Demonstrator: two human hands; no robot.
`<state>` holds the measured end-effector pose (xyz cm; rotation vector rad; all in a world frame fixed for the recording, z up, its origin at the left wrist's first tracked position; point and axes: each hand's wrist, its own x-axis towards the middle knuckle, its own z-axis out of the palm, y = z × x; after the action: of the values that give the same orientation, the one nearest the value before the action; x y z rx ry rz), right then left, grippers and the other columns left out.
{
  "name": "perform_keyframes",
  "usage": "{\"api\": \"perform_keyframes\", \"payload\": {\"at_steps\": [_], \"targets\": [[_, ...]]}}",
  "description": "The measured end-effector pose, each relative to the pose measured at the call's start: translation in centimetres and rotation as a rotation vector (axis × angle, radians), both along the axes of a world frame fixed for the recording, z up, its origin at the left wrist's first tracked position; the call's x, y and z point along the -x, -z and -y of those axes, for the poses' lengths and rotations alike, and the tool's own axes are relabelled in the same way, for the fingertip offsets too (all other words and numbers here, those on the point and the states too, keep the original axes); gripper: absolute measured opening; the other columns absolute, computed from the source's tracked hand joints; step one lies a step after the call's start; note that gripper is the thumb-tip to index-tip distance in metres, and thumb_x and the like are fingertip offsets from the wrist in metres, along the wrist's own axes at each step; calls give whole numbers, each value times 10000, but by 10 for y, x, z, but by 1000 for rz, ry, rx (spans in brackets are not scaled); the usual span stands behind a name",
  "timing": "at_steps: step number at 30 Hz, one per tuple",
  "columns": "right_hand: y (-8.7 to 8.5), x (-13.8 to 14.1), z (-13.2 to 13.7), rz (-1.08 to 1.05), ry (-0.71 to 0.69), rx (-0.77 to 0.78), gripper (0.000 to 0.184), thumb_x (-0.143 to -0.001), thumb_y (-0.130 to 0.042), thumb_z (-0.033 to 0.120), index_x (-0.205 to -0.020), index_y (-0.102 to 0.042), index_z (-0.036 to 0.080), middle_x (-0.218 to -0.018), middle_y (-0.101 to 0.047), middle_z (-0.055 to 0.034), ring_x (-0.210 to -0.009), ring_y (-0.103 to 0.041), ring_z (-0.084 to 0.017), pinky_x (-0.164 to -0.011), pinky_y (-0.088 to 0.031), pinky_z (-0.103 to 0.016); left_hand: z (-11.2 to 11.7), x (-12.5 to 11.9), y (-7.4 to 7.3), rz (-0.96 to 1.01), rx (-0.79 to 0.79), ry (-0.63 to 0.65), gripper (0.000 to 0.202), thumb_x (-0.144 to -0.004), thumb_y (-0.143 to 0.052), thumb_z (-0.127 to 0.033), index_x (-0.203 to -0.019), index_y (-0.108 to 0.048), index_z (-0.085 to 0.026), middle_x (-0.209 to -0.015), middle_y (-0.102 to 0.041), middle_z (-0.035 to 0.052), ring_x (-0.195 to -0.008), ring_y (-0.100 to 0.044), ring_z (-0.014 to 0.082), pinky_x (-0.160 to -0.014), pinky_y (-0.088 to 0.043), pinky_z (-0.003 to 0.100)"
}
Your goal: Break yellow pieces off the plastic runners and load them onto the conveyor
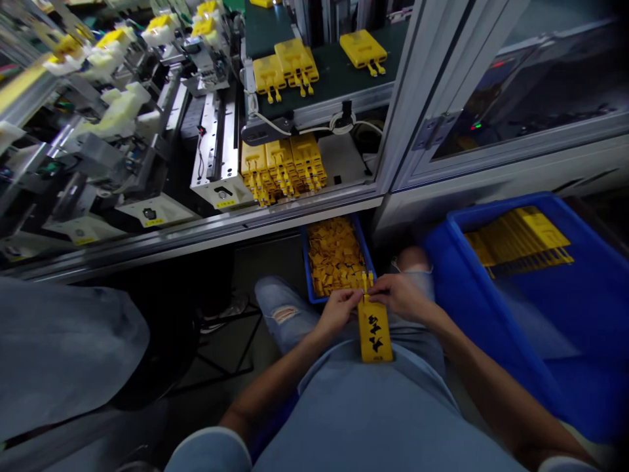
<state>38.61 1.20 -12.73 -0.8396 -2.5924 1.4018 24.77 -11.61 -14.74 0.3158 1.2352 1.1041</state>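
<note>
A yellow power bank (pixel 375 331) with black lettering rests on my lap, its two short cable plugs (pixel 367 280) pointing away from me. The fingers of my left hand (pixel 340 309) pinch the left corner of its far end, close to the cables. From the right, my right hand (pixel 397 295) is closed on the same end, thumb and fingers at the cable base. The exact grip on the cables is too small to make out. Just beyond my hands, a blue bin (pixel 310 275) holds many small yellow pieces (pixel 334 252).
A large blue crate (pixel 496 305) on my right holds a row of yellow power banks (pixel 525 236). Stacked power banks (pixel 282 164) stand behind the metal frame edge (pixel 196 239), below a green conveyor (pixel 329 72) carrying several more. At left, a person's grey-blue sleeve (pixel 63 354) is near.
</note>
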Motion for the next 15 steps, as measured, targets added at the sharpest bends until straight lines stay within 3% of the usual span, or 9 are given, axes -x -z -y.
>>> {"api": "perform_keyframes", "payload": {"at_steps": [4, 7, 9, 11, 15], "targets": [[-4, -2, 3, -28, -44, -129, 105, -784, -675, 195, -783, -770, 238, -854, -647, -45, -837, -582, -185, -744, -434, -286, 0, -2, 1, -33, 8, -15, 621, -608, -712, -665, -882, -694, -109, -760, -679, 57, -632, -608, 146, -570, -472, 237], [2, -3, 12, -56, 22, -98, 136, -818, -632, 226, -806, -767, 232, -889, -628, -52, -842, -571, -179, -739, -434, -283, -1, -1, -1, -47, -8, -50, 575, -570, -777, -599, -856, -689, -108, -719, -671, 43, -627, -602, 141, -592, -457, 237], [12, -3, 19, -65, 199, -13, 158, -795, -661, 304, -877, -751, 204, -854, -622, -48, -762, -567, -165, -674, -438, -271, -2, 0, -4, -48, -7, -90, 520, -533, -824, -530, -809, -681, -113, -684, -660, 30, -618, -598, 138, -605, -448, 236], [22, -2, 25, -64, 384, 152, 294, -732, -708, 398, -907, -714, 162, -751, -607, -26, -642, -536, -143, -576, -415, -251, -3, 3, -9, -47, 11, -123, 465, -501, -851, -475, -738, -662, -122, -645, -644, 18, -586, -582, 130, -596, -440, 237], [31, 3, 29, -32, 417, 500, 355, -666, -711, 479, -621, -599, 144, -531, -495, 38, -515, -422, -93, -488, -318, -216, -2, 8, -16, -68, 25, -122, 388, -493, -852, -419, -666, -637, -146, -603, -626, 1, -546, -557, 121, -557, -418, 226]]}}
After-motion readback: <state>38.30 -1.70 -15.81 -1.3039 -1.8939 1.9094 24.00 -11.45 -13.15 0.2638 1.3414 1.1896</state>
